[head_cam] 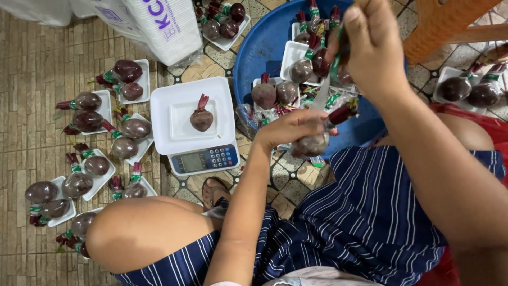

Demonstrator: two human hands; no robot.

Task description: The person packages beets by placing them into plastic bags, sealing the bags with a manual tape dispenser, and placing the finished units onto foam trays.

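Observation:
My left hand [288, 127] grips a beetroot in clear plastic wrap [311, 144], held over the front edge of a blue basin [259, 50]. Raised above it, my right hand [370, 45] pinches a green strip [334, 66] that runs down toward the beet's red stems [343, 112]. A white digital scale [193, 124] stands on the floor to the left, bearing a small foam tray [180, 114] with one bare beetroot [201, 118].
Several wrapped beetroots on white foam trays [100, 119] cover the tiled floor at left. More trays of beets fill the basin, and others lie at far right [468, 87]. A stack of foam trays [169, 26] stands top left. An orange stool leg [442, 24] is top right.

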